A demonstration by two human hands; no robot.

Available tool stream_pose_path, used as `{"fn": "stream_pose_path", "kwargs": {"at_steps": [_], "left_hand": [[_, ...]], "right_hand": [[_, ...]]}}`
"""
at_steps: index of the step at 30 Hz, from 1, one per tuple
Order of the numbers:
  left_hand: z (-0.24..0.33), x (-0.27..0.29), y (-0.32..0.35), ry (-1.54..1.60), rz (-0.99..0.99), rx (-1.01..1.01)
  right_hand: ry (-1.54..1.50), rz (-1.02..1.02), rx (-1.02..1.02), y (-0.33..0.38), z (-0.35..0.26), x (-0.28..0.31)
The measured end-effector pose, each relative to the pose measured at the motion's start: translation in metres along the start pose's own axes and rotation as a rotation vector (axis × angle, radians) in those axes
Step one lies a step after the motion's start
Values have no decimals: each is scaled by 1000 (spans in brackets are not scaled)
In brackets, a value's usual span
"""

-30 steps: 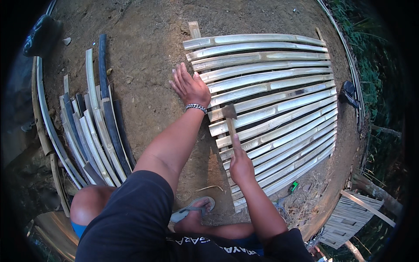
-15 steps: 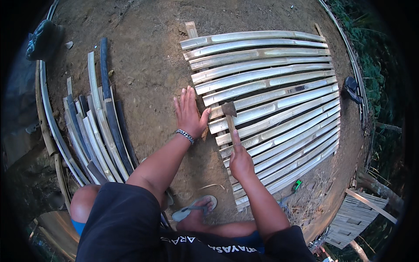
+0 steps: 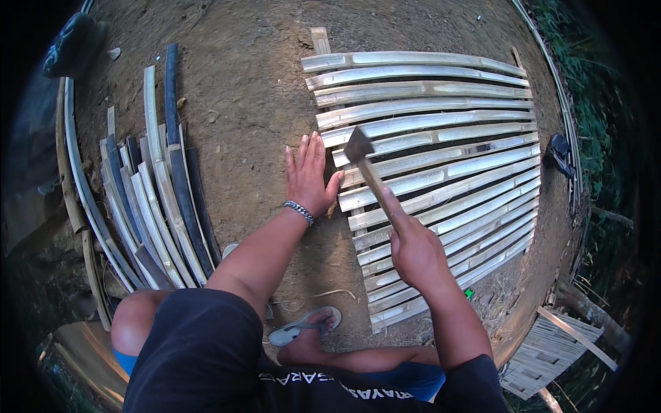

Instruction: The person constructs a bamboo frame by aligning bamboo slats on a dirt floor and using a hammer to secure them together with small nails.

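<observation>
The right hand (image 3: 413, 251) is wrapped tight around the handle of a hammer (image 3: 366, 165), with one finger lying straight along the handle. The hammer head is up in the air, just above the left ends of the bamboo slats (image 3: 441, 148), in the middle of the frame.

The left hand (image 3: 308, 175) lies flat on the dirt ground (image 3: 241, 103), fingers close together and straight. Its thumb touches the end of one slat. It holds nothing.

Many slats already lie side by side in a neat row, from the upper middle of the frame down to the lower right. It looks like a big part of the mat is laid. A pile of loose slats (image 3: 148, 206) waits on the left side of the frame, well apart from the mat, so there seems to be more to add.

I cannot see any nail or peg under the hammer. A wooden piece (image 3: 319, 40) pokes out at the top of the mat, and the rest of it is hidden under the slats. A dark thing (image 3: 559, 153) at the right edge is too blurry to name. The frame corners are black.
</observation>
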State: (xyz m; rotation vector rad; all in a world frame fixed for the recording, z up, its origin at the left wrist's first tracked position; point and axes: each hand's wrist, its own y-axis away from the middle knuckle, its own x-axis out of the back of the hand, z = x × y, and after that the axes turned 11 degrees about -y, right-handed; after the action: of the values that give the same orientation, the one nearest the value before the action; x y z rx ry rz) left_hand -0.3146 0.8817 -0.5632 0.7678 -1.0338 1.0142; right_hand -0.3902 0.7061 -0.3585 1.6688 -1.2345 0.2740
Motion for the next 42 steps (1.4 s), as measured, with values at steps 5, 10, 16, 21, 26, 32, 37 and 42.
{"fn": "stream_pose_path", "kwargs": {"at_steps": [5,10,16,21,26,32,37,42], "left_hand": [[-2,0,-1,-17,13,1],[2,3,-2,11,-17,1],[-3,1,0,3,5,10],[3,0,-3,28,7,2],[-4,0,2,29,13,15],[1,-5,2,15,-4,-3],[0,-3,0,24,23,-1],[1,-2,4,23,14,6]], "right_hand": [[104,-104,10,-7,-6,38],[50,41,-18,5,24,-6],[-63,258,139,16,33,-37],[54,-82,-157,15,57,-71],[-121,267,49,23,44,-68],[-33,-10,-143,13,61,-85],[-114,152,-47,21,60,-93],[-144,-4,-132,18,54,-77]]}}
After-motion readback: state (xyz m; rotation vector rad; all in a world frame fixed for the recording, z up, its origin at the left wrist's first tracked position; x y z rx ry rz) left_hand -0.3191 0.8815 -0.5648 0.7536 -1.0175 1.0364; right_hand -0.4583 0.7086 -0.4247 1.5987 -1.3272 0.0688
